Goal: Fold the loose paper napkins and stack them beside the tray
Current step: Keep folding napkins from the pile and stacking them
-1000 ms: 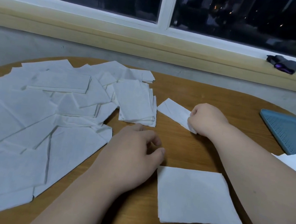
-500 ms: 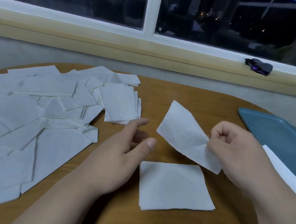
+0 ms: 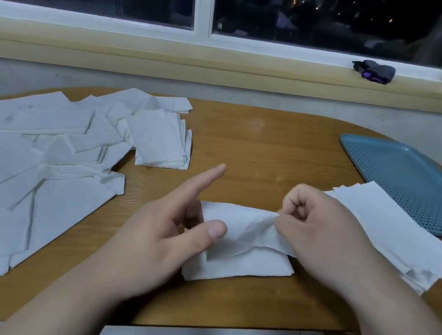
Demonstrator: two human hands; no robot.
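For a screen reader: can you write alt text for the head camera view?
A right hand pinches a white napkin over a wooden table while the left hand, forefinger straight, brackets its other end, above a folded napkin. Loose napkins cover the table's left; a stack lies beside a blue tray at right.

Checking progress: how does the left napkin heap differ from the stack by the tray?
The left heap is big and sprawling, sheets at mixed angles; the stack is small, its edges roughly aligned. The heap lies far from the blue tray; the stack sits beside it. Both are white paper.
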